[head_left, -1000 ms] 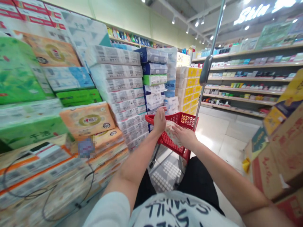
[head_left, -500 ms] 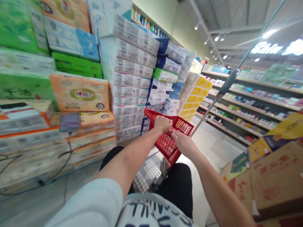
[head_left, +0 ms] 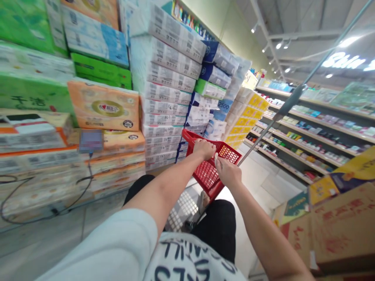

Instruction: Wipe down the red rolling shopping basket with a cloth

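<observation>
A red plastic shopping basket (head_left: 227, 153) on wheels stands in the aisle in front of my knees. Its long grey pull handle (head_left: 295, 95) slants up to the right. My left hand (head_left: 204, 149) is closed round the basket's left rim. Just beside it, my right hand (head_left: 227, 173) hovers over the near right side of the basket with its fingers curled. A small white bit shows at its thumb, too small to name. The basket's inside is mostly hidden by my hands.
Tall stacks of wrapped tissue packs (head_left: 166, 89) and orange packs (head_left: 105, 105) wall the left side, with a black cable (head_left: 43, 210) trailing over them. Stocked shelves (head_left: 307, 128) run along the right. Cardboard boxes (head_left: 340, 230) crowd the near right. Tiled floor (head_left: 263, 183) lies ahead.
A second ago both hands handled a patterned packet over the basket. Now the packet is out of sight, my left hand grips the rim, and my right hand has curled shut. The view has tilted left.
</observation>
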A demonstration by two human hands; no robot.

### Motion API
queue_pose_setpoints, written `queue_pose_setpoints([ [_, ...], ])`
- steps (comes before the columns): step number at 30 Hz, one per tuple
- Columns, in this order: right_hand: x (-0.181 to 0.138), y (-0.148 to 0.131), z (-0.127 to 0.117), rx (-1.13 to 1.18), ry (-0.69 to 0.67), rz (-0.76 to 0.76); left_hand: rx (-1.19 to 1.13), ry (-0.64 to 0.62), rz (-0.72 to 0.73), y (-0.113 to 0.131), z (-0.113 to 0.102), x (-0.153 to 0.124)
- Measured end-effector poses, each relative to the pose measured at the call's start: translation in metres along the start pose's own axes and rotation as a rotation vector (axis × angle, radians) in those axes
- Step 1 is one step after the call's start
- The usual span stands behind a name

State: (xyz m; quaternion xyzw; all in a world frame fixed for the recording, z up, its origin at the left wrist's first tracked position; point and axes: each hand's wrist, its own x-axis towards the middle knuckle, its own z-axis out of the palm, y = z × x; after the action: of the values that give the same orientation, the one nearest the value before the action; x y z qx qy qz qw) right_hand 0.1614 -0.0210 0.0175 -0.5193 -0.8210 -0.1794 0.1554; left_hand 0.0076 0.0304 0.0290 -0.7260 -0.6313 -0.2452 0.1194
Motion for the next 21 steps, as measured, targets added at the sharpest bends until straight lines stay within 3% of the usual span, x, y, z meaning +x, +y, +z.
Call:
queue_pose_setpoints([
  [3, 0.017, 0.013, -0.008, -0.147, -0.291, -0.174, -0.018, -0.006, -0.032, 0.004, 0.002, 0.000],
  [6, 0.024, 0.018, -0.008, -0.193, -0.353, -0.254, -0.025, 0.019, -0.058, 0.007, 0.003, -0.001],
  [8, 0.015, 0.012, 0.001, -0.140, -0.208, -0.115, -0.022, 0.015, -0.046, 0.007, 0.002, -0.003],
  [11, -0.009, -0.003, 0.014, -0.052, 0.127, 0.086, -0.011, -0.012, -0.020, 0.004, 0.000, -0.005],
  [13, -0.017, -0.008, 0.015, -0.031, 0.216, 0.129, -0.010, -0.006, -0.024, 0.003, -0.002, -0.006],
  [16, -0.008, -0.003, 0.001, -0.053, -0.002, 0.100, -0.014, 0.009, -0.040, 0.004, -0.003, -0.007],
  [19, 0.009, 0.008, -0.010, -0.128, -0.246, -0.128, -0.015, 0.009, -0.039, 0.007, -0.002, -0.008],
  [21, 0.009, 0.009, -0.007, -0.142, -0.232, -0.164, -0.019, 0.019, -0.032, 0.007, -0.001, -0.008],
])
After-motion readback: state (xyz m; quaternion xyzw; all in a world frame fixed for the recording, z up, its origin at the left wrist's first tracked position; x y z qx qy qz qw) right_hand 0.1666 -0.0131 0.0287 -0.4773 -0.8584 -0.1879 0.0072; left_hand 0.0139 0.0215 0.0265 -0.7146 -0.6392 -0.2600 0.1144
